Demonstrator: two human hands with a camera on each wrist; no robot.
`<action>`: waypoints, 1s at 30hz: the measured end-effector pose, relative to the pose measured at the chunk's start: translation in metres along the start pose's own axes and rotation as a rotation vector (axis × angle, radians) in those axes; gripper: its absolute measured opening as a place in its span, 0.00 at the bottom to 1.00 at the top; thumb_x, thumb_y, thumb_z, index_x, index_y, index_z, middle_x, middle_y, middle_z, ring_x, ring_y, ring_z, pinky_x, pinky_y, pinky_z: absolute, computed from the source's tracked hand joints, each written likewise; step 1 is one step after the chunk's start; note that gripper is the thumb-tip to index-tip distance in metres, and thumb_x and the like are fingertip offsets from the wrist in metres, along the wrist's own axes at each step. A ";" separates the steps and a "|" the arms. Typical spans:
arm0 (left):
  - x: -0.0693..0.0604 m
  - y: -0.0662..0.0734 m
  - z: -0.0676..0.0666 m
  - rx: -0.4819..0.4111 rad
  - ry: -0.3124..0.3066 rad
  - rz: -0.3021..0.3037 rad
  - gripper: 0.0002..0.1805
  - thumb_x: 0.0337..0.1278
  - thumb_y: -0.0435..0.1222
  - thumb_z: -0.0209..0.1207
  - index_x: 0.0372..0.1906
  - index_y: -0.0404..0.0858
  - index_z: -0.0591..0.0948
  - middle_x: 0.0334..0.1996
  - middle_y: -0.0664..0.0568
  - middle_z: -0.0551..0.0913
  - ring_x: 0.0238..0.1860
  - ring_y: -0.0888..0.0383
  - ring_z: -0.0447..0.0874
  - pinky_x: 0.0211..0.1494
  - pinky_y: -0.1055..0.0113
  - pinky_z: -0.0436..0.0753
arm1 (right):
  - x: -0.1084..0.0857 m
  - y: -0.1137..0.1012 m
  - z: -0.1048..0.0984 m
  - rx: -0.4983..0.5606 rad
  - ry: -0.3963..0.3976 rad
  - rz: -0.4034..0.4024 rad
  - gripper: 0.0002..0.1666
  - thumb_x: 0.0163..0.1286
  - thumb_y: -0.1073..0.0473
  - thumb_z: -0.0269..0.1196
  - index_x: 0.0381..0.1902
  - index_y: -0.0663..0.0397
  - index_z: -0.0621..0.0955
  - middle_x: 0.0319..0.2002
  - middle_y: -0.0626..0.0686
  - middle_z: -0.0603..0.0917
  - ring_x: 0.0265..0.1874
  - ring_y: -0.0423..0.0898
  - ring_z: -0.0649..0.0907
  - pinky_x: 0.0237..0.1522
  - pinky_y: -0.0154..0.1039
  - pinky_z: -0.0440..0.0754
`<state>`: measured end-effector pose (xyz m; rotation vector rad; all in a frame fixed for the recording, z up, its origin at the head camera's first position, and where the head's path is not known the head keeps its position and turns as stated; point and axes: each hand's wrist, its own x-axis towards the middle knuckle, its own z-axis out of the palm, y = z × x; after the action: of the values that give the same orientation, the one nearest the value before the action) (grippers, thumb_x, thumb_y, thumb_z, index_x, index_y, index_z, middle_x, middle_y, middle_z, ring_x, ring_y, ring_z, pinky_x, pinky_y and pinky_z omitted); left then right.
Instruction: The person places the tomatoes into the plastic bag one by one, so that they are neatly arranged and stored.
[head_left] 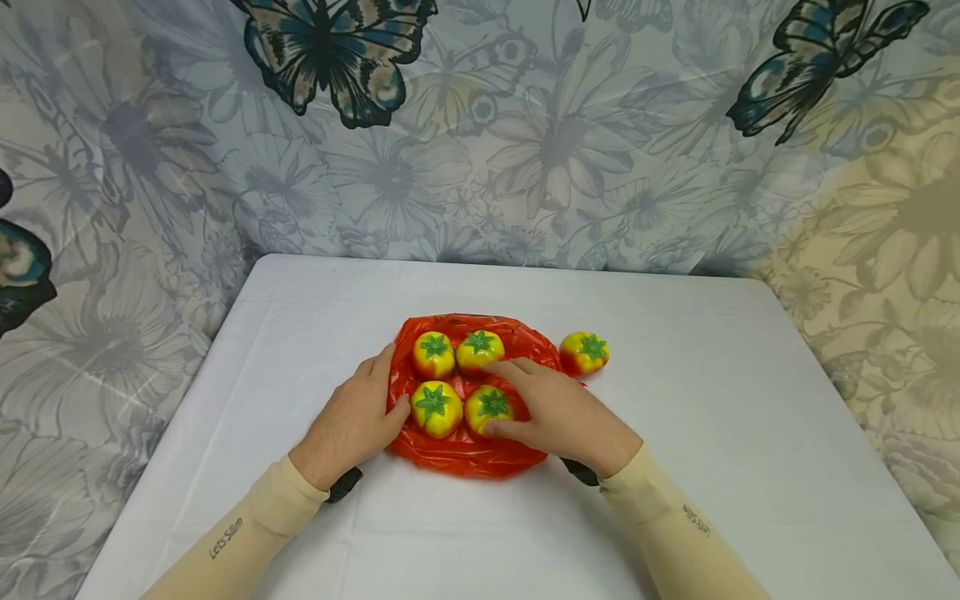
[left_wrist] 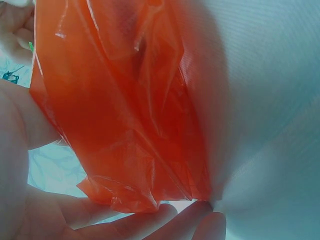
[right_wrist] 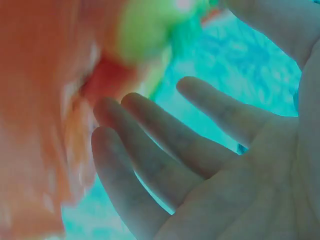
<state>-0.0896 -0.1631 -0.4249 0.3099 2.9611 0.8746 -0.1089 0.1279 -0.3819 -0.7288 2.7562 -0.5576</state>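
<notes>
A red plastic bag [head_left: 468, 460] sits on the white table with its mouth spread wide. Inside are several toy tomatoes [head_left: 437, 409], yellow and red with green star-shaped tops. Another toy tomato [head_left: 584, 354] lies outside, against the bag's far right side. My left hand [head_left: 357, 421] holds the bag's left edge, thumb over the rim and fingers along the outside; the left wrist view shows the red film [left_wrist: 115, 110] between them. Over the near right tomato [head_left: 487, 407] hovers my right hand [head_left: 558, 410], its fingers [right_wrist: 170, 145] spread and loosely extended. Contact with that tomato cannot be told.
The white-covered table [head_left: 712, 400] extends around the bag on all sides. Behind it hangs a floral cloth [head_left: 555, 150] with butterfly prints, which also covers the left and right sides.
</notes>
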 end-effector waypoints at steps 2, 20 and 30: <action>0.000 0.000 0.000 -0.001 0.000 0.002 0.43 0.73 0.40 0.60 0.85 0.28 0.57 0.73 0.29 0.75 0.67 0.33 0.84 0.66 0.40 0.86 | -0.002 0.010 -0.011 0.009 0.035 0.022 0.46 0.68 0.38 0.76 0.78 0.46 0.74 0.73 0.54 0.80 0.68 0.55 0.84 0.68 0.58 0.85; 0.000 0.000 0.000 0.010 0.005 0.006 0.43 0.73 0.40 0.60 0.84 0.28 0.57 0.72 0.28 0.75 0.65 0.33 0.84 0.65 0.39 0.87 | -0.007 0.095 -0.049 0.021 0.128 0.282 0.42 0.72 0.44 0.72 0.78 0.53 0.74 0.75 0.65 0.76 0.74 0.68 0.75 0.74 0.71 0.74; 0.000 0.000 0.000 0.014 0.006 0.009 0.43 0.73 0.40 0.60 0.84 0.28 0.57 0.72 0.28 0.75 0.65 0.33 0.85 0.65 0.39 0.87 | 0.002 0.109 -0.037 0.020 0.094 0.301 0.41 0.72 0.46 0.72 0.77 0.55 0.75 0.72 0.68 0.78 0.69 0.68 0.78 0.71 0.71 0.77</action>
<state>-0.0894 -0.1634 -0.4253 0.3220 2.9748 0.8572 -0.1687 0.2256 -0.3944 -0.2801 2.8659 -0.5648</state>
